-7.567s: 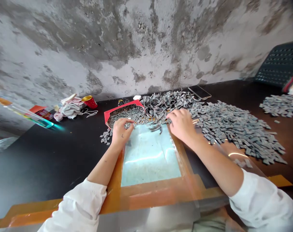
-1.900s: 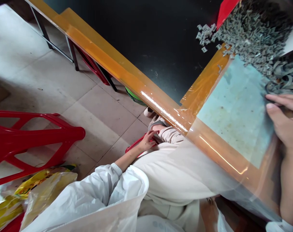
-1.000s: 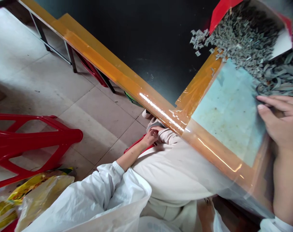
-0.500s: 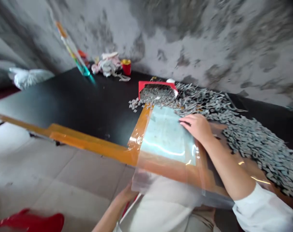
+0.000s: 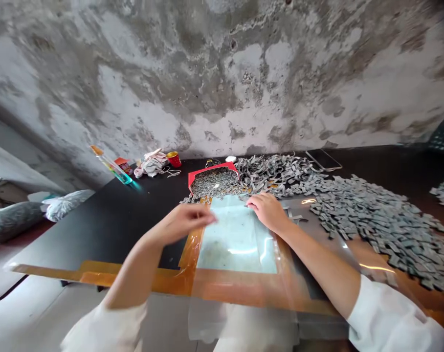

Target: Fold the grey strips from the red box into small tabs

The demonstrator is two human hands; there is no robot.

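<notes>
My right hand (image 5: 269, 211) rests at the upper right of a pale blue sheet (image 5: 231, 234). Its thumb and fingers pinch a small dark grey piece (image 5: 247, 205). My left hand (image 5: 187, 222) hovers over the sheet's left edge, its fingertips smeared by motion, so I cannot tell whether they hold anything. Clear plastic film (image 5: 244, 298) covers the sheet and hangs past the table's front edge. Just beyond the sheet lies a red-rimmed box (image 5: 211, 167) full of small grey pieces (image 5: 214, 182).
Grey strips (image 5: 280, 168) lie heaped behind my right hand, and a large pile of cut grey pieces (image 5: 379, 222) spreads to the right. A phone-like slab (image 5: 324, 160), a red cup (image 5: 173, 159), a crumpled cloth (image 5: 152, 164) and a bottle of teal liquid (image 5: 121, 174) stand along the wall.
My left hand has risen from below the table edge to above the sheet's left side. My right hand stays at the sheet's upper right. The camera view has tilted up.
</notes>
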